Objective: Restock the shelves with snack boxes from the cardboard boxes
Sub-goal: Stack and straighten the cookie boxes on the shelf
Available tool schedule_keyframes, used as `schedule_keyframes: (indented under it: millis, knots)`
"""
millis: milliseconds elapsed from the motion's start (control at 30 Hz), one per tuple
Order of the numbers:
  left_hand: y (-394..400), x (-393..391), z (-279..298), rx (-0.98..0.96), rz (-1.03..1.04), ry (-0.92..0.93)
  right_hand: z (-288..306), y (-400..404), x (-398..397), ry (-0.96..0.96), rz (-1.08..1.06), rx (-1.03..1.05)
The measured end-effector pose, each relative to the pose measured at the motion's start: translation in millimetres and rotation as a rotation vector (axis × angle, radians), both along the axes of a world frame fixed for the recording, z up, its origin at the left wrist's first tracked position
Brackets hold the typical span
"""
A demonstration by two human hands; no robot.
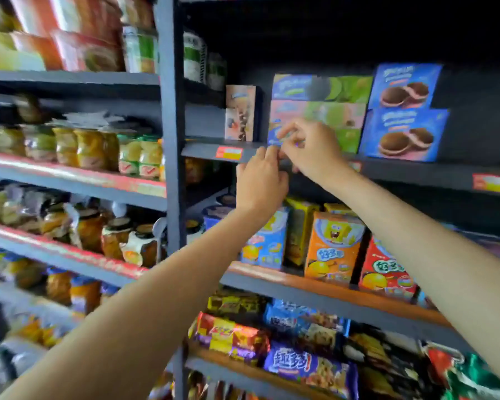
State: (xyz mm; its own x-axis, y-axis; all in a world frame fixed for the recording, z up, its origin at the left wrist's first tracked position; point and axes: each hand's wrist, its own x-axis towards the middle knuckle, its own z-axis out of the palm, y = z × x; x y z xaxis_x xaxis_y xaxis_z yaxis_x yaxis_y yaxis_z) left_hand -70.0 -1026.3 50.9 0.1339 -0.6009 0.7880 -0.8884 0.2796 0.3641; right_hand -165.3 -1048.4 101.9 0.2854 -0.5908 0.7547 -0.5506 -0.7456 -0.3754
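Observation:
On the dark upper shelf (205, 150) stands a stack of three flat snack boxes (334, 114), blue, pink and green. My right hand (311, 153) is at the stack's lower left corner, fingers curled, pinching something small and blurred at the shelf's front edge. My left hand (260, 181) reaches up from below, its back toward me and its fingertips meeting the right hand at that same spot; what they hold is hidden. Two blue chocolate-pie boxes (403, 111) are stacked to the right. A slim upright box (240, 112) stands to the left.
The shelf below holds orange cartoon snack boxes (334, 246), a red one (386, 272) and a blue one (267, 243). Wrapped biscuit packs (231, 336) fill the lowest shelf. Jars (90, 150) line the left bay behind a grey upright post (172, 125). No cardboard box is in view.

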Motion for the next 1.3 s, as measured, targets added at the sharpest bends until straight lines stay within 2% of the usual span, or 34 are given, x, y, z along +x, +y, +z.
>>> schedule_keyframes:
  millis: [100,233,333,467,600,700,833,900,1000,1100,1233,1300]
  knots:
    - [46,100,-60,0.052,0.055,-0.036,-63,25,83,0.006,0.149,0.053]
    - [105,225,-163,0.339,0.219,0.009,-174,66,198,0.117,0.261,0.28]
    - [144,293,-246,0.552,0.283,0.072,-265,98,265,0.448,0.388,0.441]
    - [183,349,-341,0.919,0.361,0.128,-371,123,303,0.826,0.46,0.648]
    - [212,387,-444,1.099,0.413,0.283,-492,125,321,0.843,0.389,0.922]
    - [232,407,-532,1.268,0.452,0.314,-593,139,327,0.795,0.338,1.111]
    - [252,444,-643,1.401,0.498,0.317,-730,161,350,0.855,0.287,1.27]
    - [261,465,-697,1.425,0.533,0.305,-794,173,372,0.926,0.282,1.231]
    - [280,482,-771,1.486,0.527,0.261,-877,202,409,1.221,0.358,1.092]
    - [295,492,-826,1.505,0.511,0.333,-938,226,439,1.444,0.374,0.983]
    - [306,496,-855,1.488,0.416,0.33,-967,233,459,1.441,0.332,0.867]
    - [306,492,-847,1.48,0.364,0.305,-943,221,460,1.292,0.308,1.05]
